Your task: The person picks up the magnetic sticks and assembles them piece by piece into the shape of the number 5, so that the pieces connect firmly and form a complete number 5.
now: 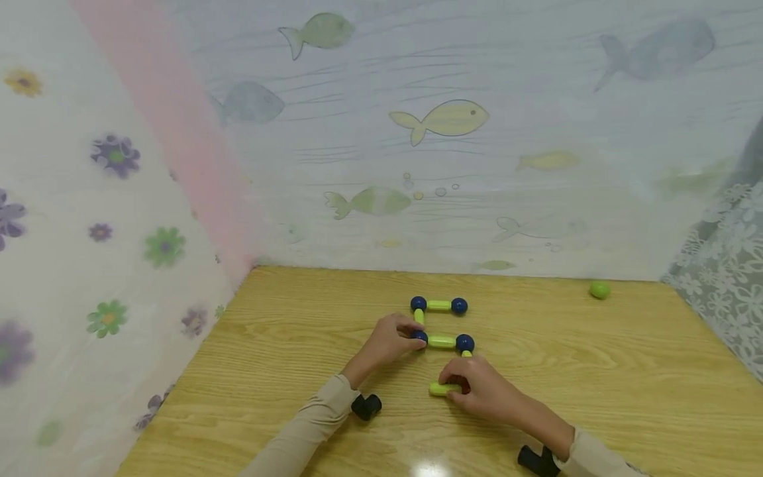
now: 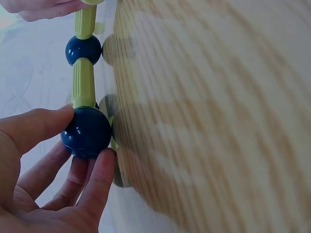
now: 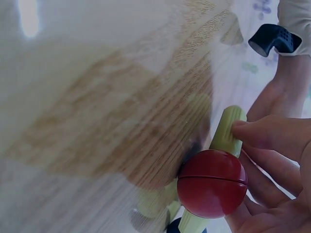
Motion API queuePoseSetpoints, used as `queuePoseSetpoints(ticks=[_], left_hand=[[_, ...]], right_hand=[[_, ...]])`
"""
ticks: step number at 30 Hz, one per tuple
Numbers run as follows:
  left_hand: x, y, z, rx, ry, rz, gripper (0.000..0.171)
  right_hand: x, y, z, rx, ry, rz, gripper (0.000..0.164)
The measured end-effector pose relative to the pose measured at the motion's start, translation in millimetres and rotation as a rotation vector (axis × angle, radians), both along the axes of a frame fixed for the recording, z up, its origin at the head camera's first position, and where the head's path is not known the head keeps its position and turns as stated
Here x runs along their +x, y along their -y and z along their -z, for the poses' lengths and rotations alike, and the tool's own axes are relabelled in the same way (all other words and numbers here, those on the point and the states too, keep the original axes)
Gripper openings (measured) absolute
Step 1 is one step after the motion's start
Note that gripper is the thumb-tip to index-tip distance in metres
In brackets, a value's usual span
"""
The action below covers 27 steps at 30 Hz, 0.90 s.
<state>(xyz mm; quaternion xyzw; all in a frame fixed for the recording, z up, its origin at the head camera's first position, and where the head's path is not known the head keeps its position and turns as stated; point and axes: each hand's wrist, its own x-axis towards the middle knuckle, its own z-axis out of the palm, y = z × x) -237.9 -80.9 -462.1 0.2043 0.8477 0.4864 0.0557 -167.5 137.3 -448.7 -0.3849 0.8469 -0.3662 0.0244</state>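
My left hand (image 1: 389, 344) pinches a dark blue ball (image 2: 86, 133) between thumb and fingers. That ball is the lower left corner of a chain of blue balls and yellow-green rods lying on the table. A rod (image 1: 442, 342) joins it to another blue ball (image 1: 465, 343) on the right; the chain's top end is a blue ball (image 1: 459, 305). My right hand (image 1: 489, 392) grips a ribbed yellow-green rod (image 3: 227, 128) pointing left. One end of this rod meets a red ball (image 3: 212, 182), which the hand hides in the head view. Another rod (image 1: 467, 354) runs from the chain toward the right hand.
A small bright green object (image 1: 600, 289) lies near the table's back right. The wooden table (image 1: 298, 318) meets a wall (image 1: 369, 152) covered with printed fish, and a flowered covering (image 1: 119, 265) stands on the left. Black wrist devices (image 1: 366, 407) sit at both cuffs.
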Motion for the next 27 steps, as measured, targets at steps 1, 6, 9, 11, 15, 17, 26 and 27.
queuePoseSetpoints(ticks=[1, 6, 9, 11, 15, 17, 26, 27], left_hand=[[-0.2, 0.3, 0.1, 0.001, 0.003, -0.003, 0.026], [-0.4, 0.3, 0.0, 0.0, 0.014, -0.01, 0.026], [0.0, -0.2, -0.4, 0.001, 0.018, -0.013, 0.026], [0.6, -0.3, -0.8, 0.0, 0.02, -0.014, 0.026], [0.9, -0.4, -1.5, 0.004, 0.016, -0.011, 0.027], [0.6, -0.6, -1.5, 0.006, 0.014, -0.009, 0.027], [-0.3, 0.9, -0.6, 0.011, 0.016, -0.009, 0.027], [-0.6, 1.3, -0.3, 0.013, 0.016, -0.007, 0.027]], right_hand=[[-0.2, 0.5, -0.1, 0.0, -0.005, 0.002, 0.017], [0.1, 0.5, 0.6, -0.012, -0.011, -0.005, 0.016], [1.3, -0.1, 0.2, -0.021, 0.001, 0.0, 0.015], [2.0, -0.5, -0.7, -0.023, 0.012, 0.006, 0.015], [2.4, -1.6, -1.8, -0.017, 0.022, 0.013, 0.016], [2.4, -1.7, -1.3, -0.011, 0.028, 0.02, 0.016], [2.4, -1.8, -1.5, -0.008, 0.04, 0.019, 0.016], [2.5, -1.8, -2.0, -0.006, 0.047, 0.021, 0.016]])
